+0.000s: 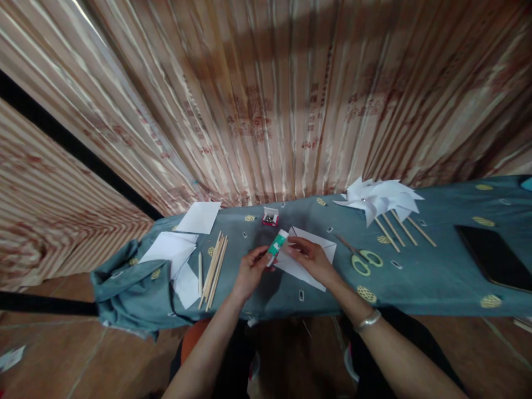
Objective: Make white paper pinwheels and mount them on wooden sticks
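My left hand (250, 271) grips a green and white glue stick (276, 249), tilted with its white end up and to the right. Close beside that end is my right hand (310, 257), its bent fingers slightly apart with nothing visible in them; whether they touch the stick I cannot tell. Under the right hand lies a square white sheet of paper (329, 250) with lines running in from its corners. Just beyond the hands stands a small open box (270, 217) of shiny little pieces. Scissors (361, 259) with green-yellow handles rest right of the sheet.
Finished white paper pinwheels (380, 198) on sticks lie at the back right. Farther right is a dark flat tablet-like object (494, 255). Wooden sticks (215, 271), a pale candle-like stick (200, 274) and loose white sheets (170, 247) lie left on the cloth-covered table (436, 277).
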The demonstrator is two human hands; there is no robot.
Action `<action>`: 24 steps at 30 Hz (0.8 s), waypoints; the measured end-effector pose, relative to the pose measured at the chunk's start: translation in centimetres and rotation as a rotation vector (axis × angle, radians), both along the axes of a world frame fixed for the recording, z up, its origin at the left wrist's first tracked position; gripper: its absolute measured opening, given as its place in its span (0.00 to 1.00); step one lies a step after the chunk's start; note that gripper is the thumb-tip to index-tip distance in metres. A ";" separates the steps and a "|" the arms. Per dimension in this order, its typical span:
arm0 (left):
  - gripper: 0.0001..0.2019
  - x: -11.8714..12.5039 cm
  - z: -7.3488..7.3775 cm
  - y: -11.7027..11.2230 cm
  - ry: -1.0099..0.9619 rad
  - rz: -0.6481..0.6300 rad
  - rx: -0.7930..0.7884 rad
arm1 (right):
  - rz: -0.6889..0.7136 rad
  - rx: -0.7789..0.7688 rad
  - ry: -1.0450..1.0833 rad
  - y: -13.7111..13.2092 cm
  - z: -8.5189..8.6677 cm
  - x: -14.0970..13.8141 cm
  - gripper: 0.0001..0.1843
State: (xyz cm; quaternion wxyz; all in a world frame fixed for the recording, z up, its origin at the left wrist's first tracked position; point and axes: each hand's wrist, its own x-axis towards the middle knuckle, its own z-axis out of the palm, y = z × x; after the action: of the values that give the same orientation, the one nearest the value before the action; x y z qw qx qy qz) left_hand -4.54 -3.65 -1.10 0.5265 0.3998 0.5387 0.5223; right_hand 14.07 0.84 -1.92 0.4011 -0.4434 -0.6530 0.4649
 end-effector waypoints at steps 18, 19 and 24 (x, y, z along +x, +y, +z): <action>0.12 -2.3 -2.2 3.1 0.781 -0.040 0.239 | -0.009 -0.944 1.084 2.7 0.9 2.8 0.14; 0.14 -2.6 -2.5 3.3 0.870 -0.066 0.275 | 0.017 -0.959 1.108 2.6 1.0 2.7 0.14; 0.16 -3.1 -4.0 4.3 1.124 -0.145 0.342 | 0.056 -0.984 1.140 1.8 1.4 2.4 0.11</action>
State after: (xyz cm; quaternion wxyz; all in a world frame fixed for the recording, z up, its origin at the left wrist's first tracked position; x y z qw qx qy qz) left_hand -7.66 0.64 -5.06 0.1228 0.7302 0.6143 0.2727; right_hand 16.49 2.62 -0.55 0.4206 -0.2453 -0.0723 0.8704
